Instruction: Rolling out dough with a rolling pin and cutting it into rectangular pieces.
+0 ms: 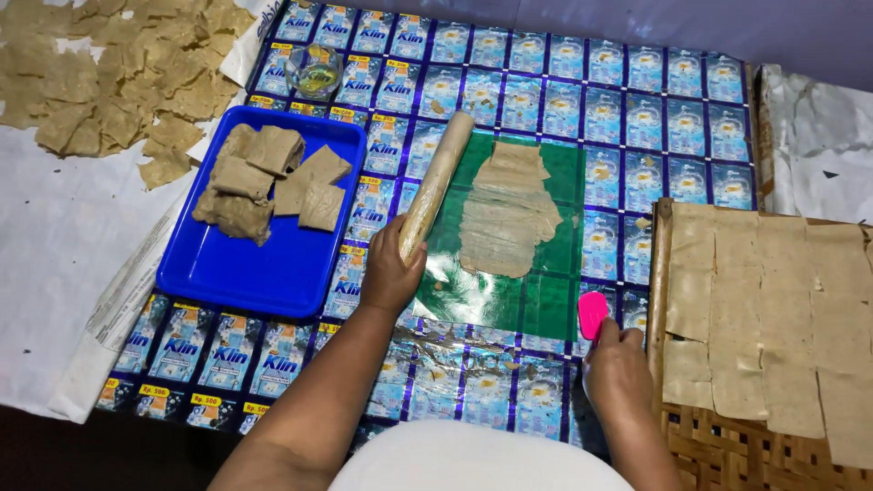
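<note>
Left hand [389,273]: closed around the near end of a rolling pin [436,185], which lies slanted beside flattened dough [507,209] on a green sheet [546,291]. Right hand [617,368]: pinching a pink scraper [592,314]. Adjacent: blue tray [264,273] of dough slabs [268,182]; woven rack [718,445].

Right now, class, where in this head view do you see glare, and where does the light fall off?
Head view: glare glints on the shiny green sheet just below the left hand; the rolled dough and blue tray are evenly lit; the lower-left corner falls into dark shadow; nothing looks noticeably blurred.
</note>
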